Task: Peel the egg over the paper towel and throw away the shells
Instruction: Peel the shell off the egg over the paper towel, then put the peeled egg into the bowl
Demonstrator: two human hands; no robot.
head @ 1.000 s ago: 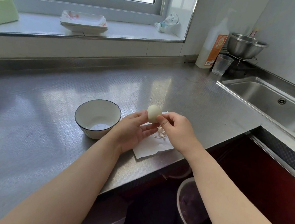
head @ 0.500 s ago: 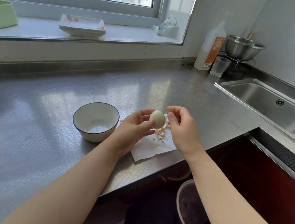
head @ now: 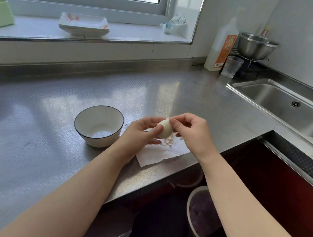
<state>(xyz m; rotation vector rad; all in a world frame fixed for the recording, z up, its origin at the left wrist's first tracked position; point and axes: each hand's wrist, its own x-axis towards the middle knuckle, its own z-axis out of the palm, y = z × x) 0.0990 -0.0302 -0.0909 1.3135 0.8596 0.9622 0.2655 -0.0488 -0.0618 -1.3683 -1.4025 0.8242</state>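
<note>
A pale, mostly peeled egg (head: 165, 128) is held above the white paper towel (head: 163, 152) near the counter's front edge. My left hand (head: 141, 134) grips the egg from the left, thumb on its side. My right hand (head: 190, 132) touches the egg's top from the right, its thumb and forefinger pinching a thin white flake of shell or membrane (head: 168, 120). Small brownish shell pieces (head: 167, 142) lie on the towel under the egg.
A white bowl with a dark rim (head: 98, 125) stands just left of the towel on the steel counter (head: 57, 129). A bin (head: 197, 211) sits on the floor below the counter edge. The sink (head: 284, 106), a clear cup (head: 232, 66), a bottle (head: 221, 48) and a metal bowl (head: 257, 45) are at the right.
My right hand, which had drawn away from the egg half a second ago, has come back to its top and now pinches a flake there. The left hand has turned the egg slightly.
</note>
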